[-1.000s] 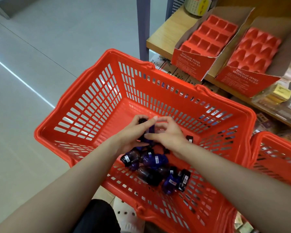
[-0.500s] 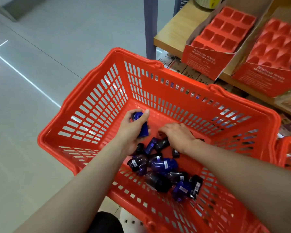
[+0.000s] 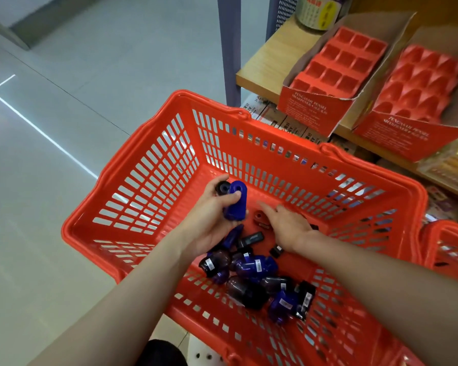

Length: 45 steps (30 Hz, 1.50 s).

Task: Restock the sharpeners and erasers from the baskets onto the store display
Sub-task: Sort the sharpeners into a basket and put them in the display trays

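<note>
We see a grey floor [image 3: 64, 75] on the left w/ a white line across it; wooden shelf [image 3: 265, 64] top right; big red basket [image 3: 148, 180] fills the centre, a 2nd red basket [image 3: 447, 247] just beside it at the right edge; two red display boxes on the shelf, left display box [image 3: 336, 72] w/ square compartments, right display box [image 3: 418, 96] w/ rounded ones, both tilted toward us; pile of blue and dark sharpeners [image 3: 254, 276] lies on the near part of the basket floor; left hand [image 3: 209, 220] is inside the basket, raised off the pile, fingers curled round a blue sharpener [image 3: 236, 202] plus a dark sharpener [image 3: 221, 188] behind it; right hand [image 3: 286, 223] is low over the basket floor, palm down, fingers straight and loosely spread, holding nothing we can see; small red sharpener [image 3: 259, 217] lies just beside its fingertips, can't tell if touching.
</note>
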Motion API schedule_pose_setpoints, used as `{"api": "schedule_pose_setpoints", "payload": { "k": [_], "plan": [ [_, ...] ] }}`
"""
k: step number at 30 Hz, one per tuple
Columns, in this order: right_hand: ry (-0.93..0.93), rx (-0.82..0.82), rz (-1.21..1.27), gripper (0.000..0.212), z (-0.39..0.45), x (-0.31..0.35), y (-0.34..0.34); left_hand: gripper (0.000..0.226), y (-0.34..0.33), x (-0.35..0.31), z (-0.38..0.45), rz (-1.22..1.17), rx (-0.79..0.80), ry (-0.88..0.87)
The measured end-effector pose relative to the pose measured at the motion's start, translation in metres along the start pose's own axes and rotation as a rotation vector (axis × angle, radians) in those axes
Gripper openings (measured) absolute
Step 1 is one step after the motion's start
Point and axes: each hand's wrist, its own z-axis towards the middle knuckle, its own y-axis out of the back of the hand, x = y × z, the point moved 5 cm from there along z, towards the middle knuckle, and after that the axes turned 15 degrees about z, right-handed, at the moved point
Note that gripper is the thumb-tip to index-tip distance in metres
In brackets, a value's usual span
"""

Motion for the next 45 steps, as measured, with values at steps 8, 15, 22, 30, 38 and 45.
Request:
{"api": "schedule_pose_setpoints", "payload": {
  "k": [8,15,22,30,38,45],
  "plan": [
    [-0.159,0.19,1.919,0.027,-0.101,0.044,0.093,0.058,-0.015,-0.056,-0.045,0.312,0.051,-0.275],
    [-0.084,-0.179,1.91,0.02,-0.169,0.075,0.16,0.064,-0.073,-0.114,-0.105,0.6,0.151,-0.52],
    [0.048,-0.345,1.641,0.03,-0.193,0.08,0.188,0.07,-0.111,-0.125,-0.141,0.817,0.132,-0.716],
    [0.11,-0.413,1.364,0.015,-0.197,0.045,0.212,0.033,-0.109,-0.136,-0.105,0.352,0.17,-0.381],
    [0.158,-0.668,1.077,0.015,-0.173,0.001,0.287,0.025,-0.12,-0.199,-0.047,0.601,-0.022,-0.628],
    [0.159,-0.621,0.976,0.009,-0.128,0.003,0.317,0.024,-0.121,-0.214,0.004,0.857,-0.292,-0.666]
  ]
}}
